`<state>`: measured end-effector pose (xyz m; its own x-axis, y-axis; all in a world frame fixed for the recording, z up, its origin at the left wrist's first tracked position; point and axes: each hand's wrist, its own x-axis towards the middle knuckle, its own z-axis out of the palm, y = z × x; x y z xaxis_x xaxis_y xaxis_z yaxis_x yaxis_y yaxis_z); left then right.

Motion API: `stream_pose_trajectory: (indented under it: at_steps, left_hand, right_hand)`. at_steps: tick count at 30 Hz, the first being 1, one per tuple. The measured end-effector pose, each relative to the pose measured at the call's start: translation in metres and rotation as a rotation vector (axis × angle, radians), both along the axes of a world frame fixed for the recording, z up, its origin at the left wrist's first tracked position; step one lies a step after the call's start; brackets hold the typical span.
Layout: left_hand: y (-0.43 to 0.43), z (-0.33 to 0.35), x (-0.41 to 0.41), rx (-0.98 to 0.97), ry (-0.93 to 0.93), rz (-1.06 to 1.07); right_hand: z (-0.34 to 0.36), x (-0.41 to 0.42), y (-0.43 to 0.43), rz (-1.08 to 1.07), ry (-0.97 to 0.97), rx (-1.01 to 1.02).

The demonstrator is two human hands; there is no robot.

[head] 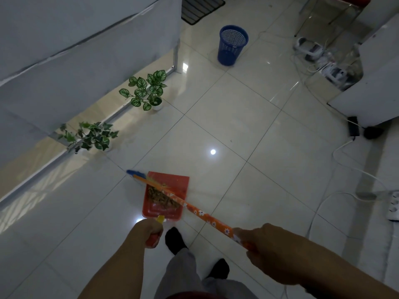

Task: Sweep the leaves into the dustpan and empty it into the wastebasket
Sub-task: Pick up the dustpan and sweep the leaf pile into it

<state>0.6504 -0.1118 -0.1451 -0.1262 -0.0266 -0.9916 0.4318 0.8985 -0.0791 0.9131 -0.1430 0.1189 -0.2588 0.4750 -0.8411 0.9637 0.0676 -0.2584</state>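
Observation:
A red dustpan [176, 184] lies low over the white tiled floor just ahead of my feet, with a pile of brown dry leaves [162, 196] inside it. My left hand [149, 231] is closed around the dustpan's handle at its near end. My right hand [267, 244] grips the orange flowered broom handle [207, 219], which runs diagonally across the pan. The broom's blue head [135, 174] sits at the pan's far left corner. A blue mesh wastebasket [232, 45] stands upright farther ahead, well apart from the pan.
Two potted plants [146, 91] [90, 135] stand along the left by a white table edge. White cables, chargers and a power strip [394, 205] lie on the floor at right near a white cabinet [371, 87]. A dark mat [200, 7] lies at the top.

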Motion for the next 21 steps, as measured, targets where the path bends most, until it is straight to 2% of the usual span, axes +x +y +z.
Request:
stream_pose_trajectory:
  at_steps: [5, 14, 21]
  left_hand:
    - [0.014, 0.012, 0.005, 0.072, 0.006, -0.059]
    - [0.057, 0.046, 0.024, 0.213, -0.028, 0.073]
    - [0.093, 0.074, 0.046, 0.266, -0.012, -0.096]
  right_hand:
    - [0.003, 0.008, -0.002, -0.069, 0.054, 0.110]
    - [0.015, 0.013, 0.024, -0.220, 0.026, 0.242]
    - [0.012, 0.019, 0.057, -0.367, -0.041, 0.263]
